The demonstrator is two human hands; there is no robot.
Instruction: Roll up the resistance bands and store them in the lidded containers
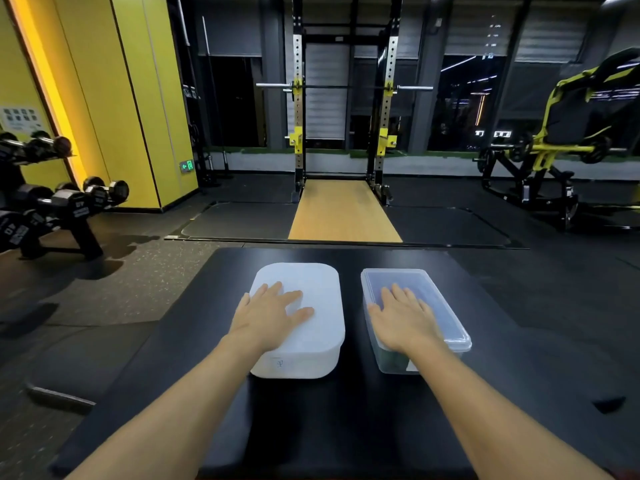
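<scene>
2 tubs [311, 278] [446, 313], dumbbells [69, 199] L, rack [343, 98] behind

Two lidded containers [323, 296] [437, 293], two hands [270, 315] [403, 320]

Logged left forearm [194, 393] and right forearm [485, 400], both bare along the whole visible length. Ended in left hand [273, 313] and right hand [403, 320], likewise bare, fingers long and slim. Spotted reddish sliver [628, 475] under the right arm at the bottom corner (too small to identify).
</scene>
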